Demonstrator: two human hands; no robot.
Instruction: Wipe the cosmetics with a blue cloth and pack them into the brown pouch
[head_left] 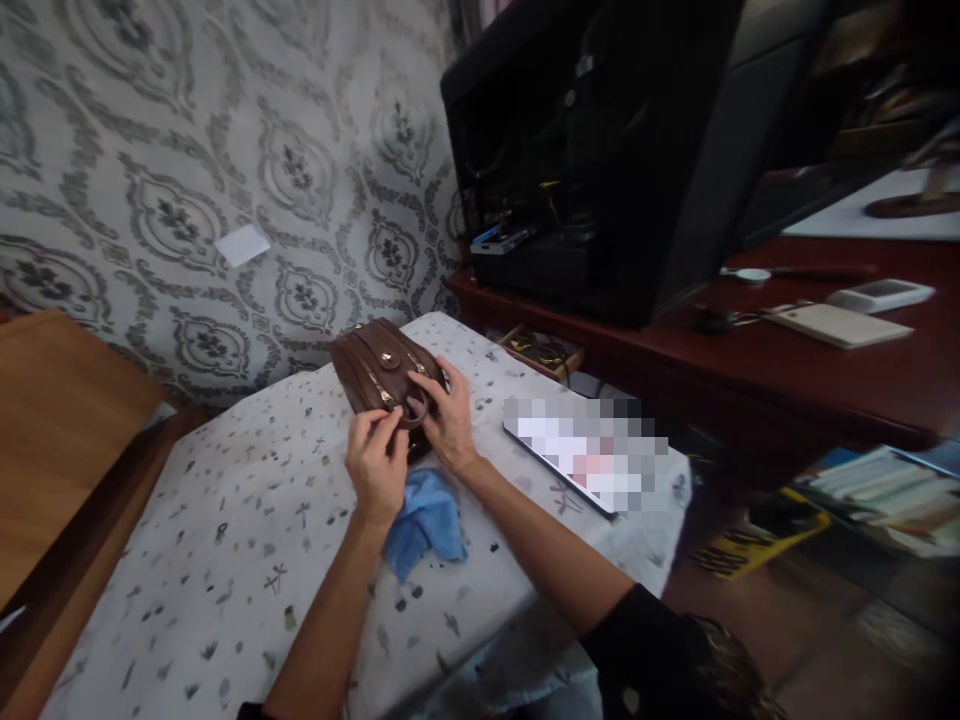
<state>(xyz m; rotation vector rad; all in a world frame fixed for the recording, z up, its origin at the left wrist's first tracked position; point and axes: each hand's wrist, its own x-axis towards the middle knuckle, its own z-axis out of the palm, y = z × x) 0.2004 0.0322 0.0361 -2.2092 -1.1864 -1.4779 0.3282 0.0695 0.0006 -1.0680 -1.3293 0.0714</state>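
Note:
A brown leather handbag [360,365] with gold zippers and a round gold clasp lies on the patterned tablecloth. My left hand [376,465] is closed in a pinch at the near end of one zipper [384,396], and its fingertips hide the pull. On the bag's right side, my right hand [450,415] grips the bag, thumb and fingers bent over its edge beside a small leather loop [416,410]. Just below both hands, a crumpled blue cloth [426,522] rests on the table.
A phone with a lit, blurred screen [555,450] lies right of my right forearm. The white tablecloth [247,520] covers the table. A dark red desk [825,370] with a large black computer case [585,180] stands to the right. At left is a wooden panel [67,430].

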